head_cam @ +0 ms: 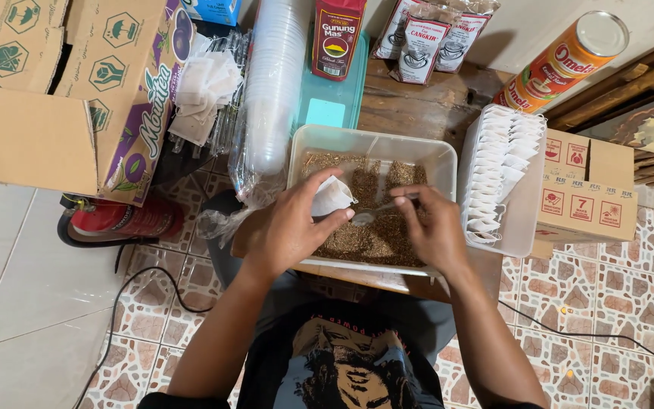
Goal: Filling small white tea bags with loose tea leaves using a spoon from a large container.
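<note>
L. hand (289, 227) grip pinches white filter bag (332, 197); R. hand (434, 227) grip closed on spoon (376, 211), just beside bag, above tea tub (372, 144).

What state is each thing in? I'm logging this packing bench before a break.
left hand: holds a small white filter bag, mouth open.
right hand: grips a spoon at the bag.
clear tub: lidless, part-filled with loose tea.
side tray: packed with upright bags.
orange can: lying tilted, sealed.
</note>
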